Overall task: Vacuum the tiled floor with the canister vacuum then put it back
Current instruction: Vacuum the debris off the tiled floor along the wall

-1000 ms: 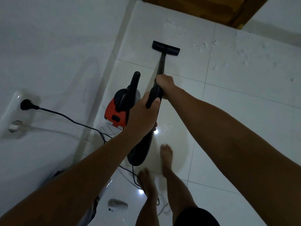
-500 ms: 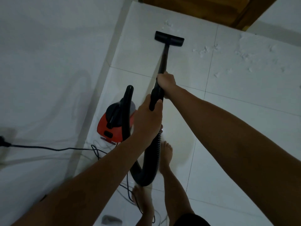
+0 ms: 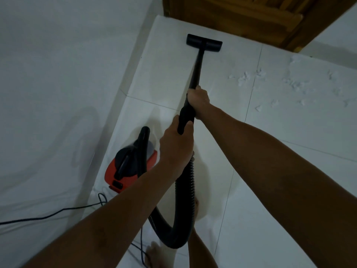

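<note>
Right hand point(image 3: 199, 99): wrapped round black wand point(image 3: 196, 72), higher up the frame. Left hand point(image 3: 176, 146): gripping the hose cuff point(image 3: 184, 118) just below. Wand axis: near-vertical, up to the floor nozzle point(image 3: 204, 42), top centre, by the wooden door point(image 3: 251, 18). White debris point(image 3: 270, 82): right of nozzle. Red canister point(image 3: 131, 167): lower left.

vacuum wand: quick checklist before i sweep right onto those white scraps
1. Both hands on the wand: ok; right hand above, left hand lower.
2. Floor nozzle flat on the tile: ok, as far as visible.
3. White scraps lie right of the nozzle: ok.
4. Hose free of kinks: ok, one smooth loop.
5. Power cord clear of feet: not ok, it trails near them.
6. Suction on: cannot tell.
</note>
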